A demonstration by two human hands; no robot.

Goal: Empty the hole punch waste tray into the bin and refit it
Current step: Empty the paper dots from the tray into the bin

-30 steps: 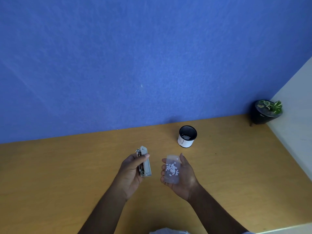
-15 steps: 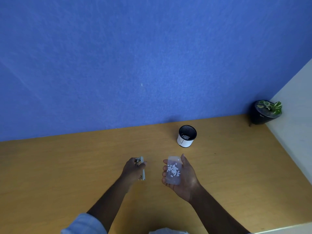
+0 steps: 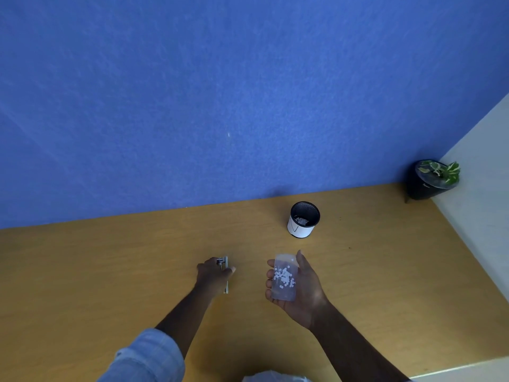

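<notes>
Lower now, the left hand [image 3: 214, 275] grips the hole punch [image 3: 225, 274] on the desk [image 3: 110, 271], while the right hand [image 3: 298, 288] cups the light, tippy tray [image 3: 283, 277] by its sides, near the bin [image 3: 303, 219].

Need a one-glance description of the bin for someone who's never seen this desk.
Start at the blue wall and drop to the wooden desk below it. The bin stands upright right of centre, beyond the right hand holding the clear waste tray. It is a small cup with a white outside and black mesh inside, unlike the all-black plant pot in the far right corner.
</notes>
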